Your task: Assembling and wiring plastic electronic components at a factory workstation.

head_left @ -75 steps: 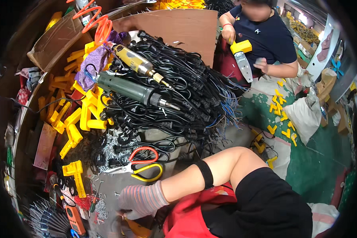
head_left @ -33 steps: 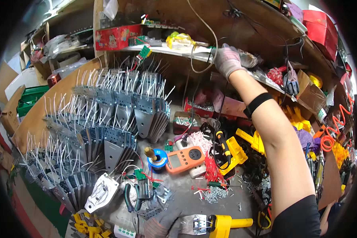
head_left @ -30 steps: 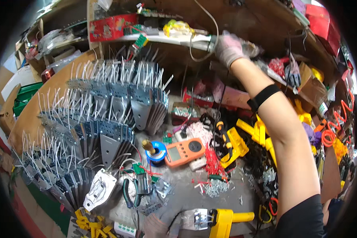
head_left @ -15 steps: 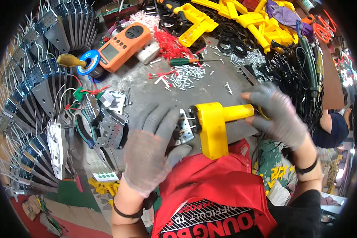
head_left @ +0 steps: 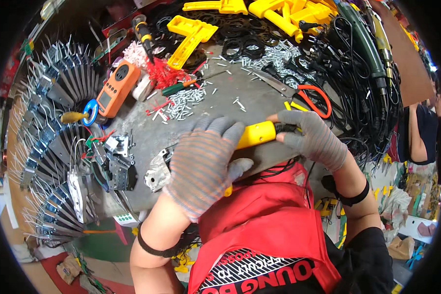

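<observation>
My left hand point(head_left: 201, 161) is closed over the body of a yellow plastic tool housing, hiding most of it. The yellow handle point(head_left: 257, 134) sticks out to the right of those fingers. A silver metal bracket point(head_left: 158, 171) shows on the left side of the same hand, apparently joined to the housing. At the handle's end, my right hand point(head_left: 316, 139) pinches a black cord point(head_left: 285, 128) where it meets the yellow plastic. Black cable point(head_left: 279, 169) hangs loosely below, over the red apron.
Red-handled scissors point(head_left: 313, 100), a green-and-orange screwdriver point(head_left: 179, 88) and loose screws point(head_left: 186, 104) lie beyond my hands. An orange meter point(head_left: 115, 90) and rows of metal plates point(head_left: 63, 134) stand left. Black cords point(head_left: 348, 88) and yellow housings point(head_left: 191, 36) are heaped farther off.
My left hand has gone from beside the yellow housing to wrapped over it. The right fingers now grip the cord at the handle's end. The view has shifted, bringing the scissors into sight.
</observation>
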A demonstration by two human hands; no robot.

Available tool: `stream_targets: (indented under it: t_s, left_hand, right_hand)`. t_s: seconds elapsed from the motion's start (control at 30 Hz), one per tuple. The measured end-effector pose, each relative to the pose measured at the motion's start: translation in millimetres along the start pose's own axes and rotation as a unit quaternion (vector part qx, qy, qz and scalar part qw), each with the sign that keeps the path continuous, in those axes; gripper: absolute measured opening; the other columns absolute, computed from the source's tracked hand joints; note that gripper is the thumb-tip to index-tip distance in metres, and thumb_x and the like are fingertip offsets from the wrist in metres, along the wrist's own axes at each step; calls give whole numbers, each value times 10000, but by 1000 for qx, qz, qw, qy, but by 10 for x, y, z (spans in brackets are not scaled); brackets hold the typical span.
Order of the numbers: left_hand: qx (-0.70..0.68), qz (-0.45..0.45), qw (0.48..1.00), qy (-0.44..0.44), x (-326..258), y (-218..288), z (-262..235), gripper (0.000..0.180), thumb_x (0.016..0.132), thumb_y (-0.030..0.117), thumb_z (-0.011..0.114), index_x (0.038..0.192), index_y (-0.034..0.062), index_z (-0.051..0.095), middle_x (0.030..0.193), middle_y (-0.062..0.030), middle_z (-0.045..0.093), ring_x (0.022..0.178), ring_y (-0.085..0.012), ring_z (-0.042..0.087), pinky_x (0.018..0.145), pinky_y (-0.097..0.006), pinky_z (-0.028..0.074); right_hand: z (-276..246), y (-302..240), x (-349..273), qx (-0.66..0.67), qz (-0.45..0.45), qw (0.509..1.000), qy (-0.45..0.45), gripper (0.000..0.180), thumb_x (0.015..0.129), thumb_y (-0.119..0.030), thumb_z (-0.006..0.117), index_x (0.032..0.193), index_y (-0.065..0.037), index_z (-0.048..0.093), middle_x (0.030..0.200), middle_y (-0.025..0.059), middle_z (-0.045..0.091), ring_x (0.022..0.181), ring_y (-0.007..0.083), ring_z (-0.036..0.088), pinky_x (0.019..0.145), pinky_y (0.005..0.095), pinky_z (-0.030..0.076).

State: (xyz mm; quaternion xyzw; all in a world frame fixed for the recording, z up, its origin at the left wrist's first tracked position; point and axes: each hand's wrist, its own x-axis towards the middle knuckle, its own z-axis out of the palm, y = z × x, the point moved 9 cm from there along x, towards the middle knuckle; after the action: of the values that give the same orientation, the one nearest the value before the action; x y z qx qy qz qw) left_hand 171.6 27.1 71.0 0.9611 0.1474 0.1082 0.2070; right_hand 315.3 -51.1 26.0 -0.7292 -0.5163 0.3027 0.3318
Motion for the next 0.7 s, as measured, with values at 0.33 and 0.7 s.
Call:
stream_targets:
  t_s: [0.33, 0.7]
  left_hand:
    - [-16, -12, 1000, -24, 385, 79, 438, 518, 658, 188, 778, 1144, 109, 619, 982, -130, 612, 858, -334, 590, 738, -410, 471]
    - [12, -40, 999, -7, 455, 83, 176, 540, 700, 263, 759, 1188, 111, 582, 1036, -140, 609, 926, -361, 590, 756, -441, 479]
  right_hand:
    - [79, 239, 44, 93, -37, 995, 1, 240, 850, -217, 629, 968, -9, 647, 749, 132, 643, 666, 269, 639, 623, 350, 494]
    - [-1032, -799, -411, -46, -260, 929, 261, 379, 823, -92, 610, 1201, -73, 584, 857, 105, 567, 740, 288, 582, 624, 358, 494]
